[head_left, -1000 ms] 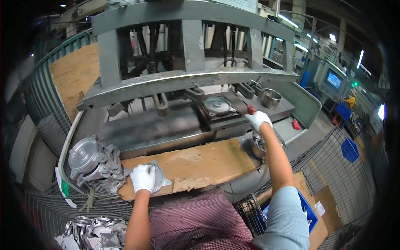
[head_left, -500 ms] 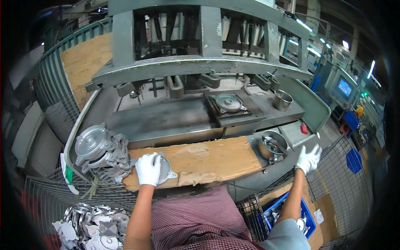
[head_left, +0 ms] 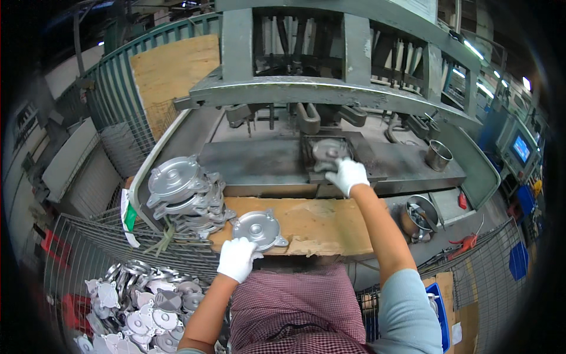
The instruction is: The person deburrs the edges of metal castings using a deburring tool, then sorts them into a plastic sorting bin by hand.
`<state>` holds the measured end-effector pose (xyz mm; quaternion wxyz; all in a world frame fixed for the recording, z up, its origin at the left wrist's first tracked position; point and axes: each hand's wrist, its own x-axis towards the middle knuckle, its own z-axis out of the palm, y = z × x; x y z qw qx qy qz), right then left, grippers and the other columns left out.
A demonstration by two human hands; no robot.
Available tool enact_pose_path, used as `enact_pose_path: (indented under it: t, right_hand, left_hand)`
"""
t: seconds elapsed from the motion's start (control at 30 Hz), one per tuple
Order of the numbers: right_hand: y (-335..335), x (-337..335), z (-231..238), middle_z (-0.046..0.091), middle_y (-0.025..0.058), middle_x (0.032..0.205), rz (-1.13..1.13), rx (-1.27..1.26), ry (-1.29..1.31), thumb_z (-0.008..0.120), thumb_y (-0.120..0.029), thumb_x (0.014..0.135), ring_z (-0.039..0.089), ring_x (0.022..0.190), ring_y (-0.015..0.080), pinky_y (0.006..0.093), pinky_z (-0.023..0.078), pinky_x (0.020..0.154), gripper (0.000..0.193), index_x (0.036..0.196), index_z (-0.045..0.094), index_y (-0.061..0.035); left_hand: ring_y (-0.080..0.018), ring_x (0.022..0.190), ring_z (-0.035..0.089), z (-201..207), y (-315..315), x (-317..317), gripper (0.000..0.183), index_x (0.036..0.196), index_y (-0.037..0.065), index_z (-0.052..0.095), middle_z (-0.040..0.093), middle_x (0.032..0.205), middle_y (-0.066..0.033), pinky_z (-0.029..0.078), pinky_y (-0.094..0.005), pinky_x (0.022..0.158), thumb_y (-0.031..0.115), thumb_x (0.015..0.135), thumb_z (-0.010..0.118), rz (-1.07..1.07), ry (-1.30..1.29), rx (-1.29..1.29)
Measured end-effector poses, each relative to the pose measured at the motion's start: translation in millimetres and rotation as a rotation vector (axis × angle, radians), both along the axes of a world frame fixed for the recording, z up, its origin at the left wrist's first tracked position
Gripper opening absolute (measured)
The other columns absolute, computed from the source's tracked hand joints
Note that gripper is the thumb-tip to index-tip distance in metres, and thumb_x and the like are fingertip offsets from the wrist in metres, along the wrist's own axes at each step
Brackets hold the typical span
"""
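Observation:
A round grey cast-metal cover [head_left: 258, 229] with lugs lies face up on the wooden board. My left hand [head_left: 237, 260], in a white glove, is closed on its near rim, with the thumb out to the side. Farther off, my white-gloved right hand [head_left: 349, 177] reaches forward and grips the near edge of a second metal cover [head_left: 329, 151] at the square fixture on the machine bed. That cover looks slightly blurred, and the fingertips are partly hidden behind the hand. A stack of similar covers [head_left: 177, 177] stands left of the board.
A press frame [head_left: 330, 87] spans the machine bed. A metal cup [head_left: 438, 156] stands at its right, with a metal pot [head_left: 417, 215] of small parts nearer. Many covers [head_left: 141, 318] fill a wire basket at lower left. A blue bin [head_left: 437, 312] sits at lower right.
My right hand has swung from the right side to the cover at the fixture. My left hand has slid from atop the board's cover to its near rim. The view has turned rightward.

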<state>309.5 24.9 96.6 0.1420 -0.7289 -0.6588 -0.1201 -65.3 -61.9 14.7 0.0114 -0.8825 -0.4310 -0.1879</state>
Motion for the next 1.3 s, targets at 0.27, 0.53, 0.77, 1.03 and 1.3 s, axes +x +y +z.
enact_pose_path:
  t: [0.27, 0.53, 0.77, 1.03, 1.3]
  right_hand:
    - [-163, -71, -65, 0.067, 0.0104, 0.092, 0.343, -0.052, -0.036, 0.073, -0.039, 0.083, 0.066, 0.082, 0.0294, 0.0448, 0.045, 0.072, 0.026, 0.099, 0.069, -0.0181]
    - [-207, -76, -69, 0.068, 0.0080, 0.111, 0.146, 0.110, 0.236, 0.081, -0.038, 0.076, 0.069, 0.093, 0.0283, 0.0439, 0.048, 0.074, 0.048, 0.116, 0.066, -0.0162]
    - [-264, -34, -98, 0.067, 0.0094, 0.117, -0.139, 0.205, 0.243, 0.084, -0.034, 0.075, 0.067, 0.099, 0.0302, 0.0456, 0.049, 0.082, 0.053, 0.120, 0.065, -0.0139]
    - [-314, 18, -116, 0.063, 0.0183, 0.122, -0.400, 0.312, 0.284, 0.082, -0.012, 0.077, 0.064, 0.106, 0.0379, 0.0455, 0.052, 0.090, 0.055, 0.128, 0.063, -0.0095]
    - [-342, 138, -107, 0.061, 0.0207, 0.131, -0.726, 0.820, 0.062, 0.077, -0.031, 0.088, 0.057, 0.122, 0.0384, 0.0486, 0.044, 0.106, 0.059, 0.138, 0.058, -0.0060]
  left_hand:
    - [-0.0303, 0.079, 0.060, 47, 7, 30, 0.026, 0.093, 0.015, 0.068, 0.062, 0.083, -0.0081, 0.042, -0.0444, 0.070, 0.033, 0.077, 0.079, -0.111, -0.272, 0.276]
    - [-0.0323, 0.084, 0.064, 75, 141, 95, 0.024, 0.084, 0.013, 0.068, 0.065, 0.084, -0.0110, 0.046, -0.0453, 0.072, 0.036, 0.082, 0.073, -0.145, -0.010, 0.300]
    - [-0.0332, 0.080, 0.071, 70, 236, 103, 0.007, 0.078, 0.010, 0.073, 0.072, 0.083, -0.0146, 0.051, -0.0480, 0.069, 0.015, 0.079, 0.068, 0.126, 0.026, 0.303]
    - [-0.0335, 0.092, 0.065, 48, 165, 125, 0.040, 0.105, 0.009, 0.070, 0.070, 0.101, -0.0155, 0.048, -0.0466, 0.076, 0.044, 0.085, 0.070, 0.130, -0.033, 0.370]
    - [-0.0318, 0.106, 0.062, 60, 148, 128, 0.062, 0.133, 0.011, 0.059, 0.065, 0.123, -0.0131, 0.046, -0.0482, 0.089, 0.053, 0.088, 0.066, 0.164, 0.049, 0.158]
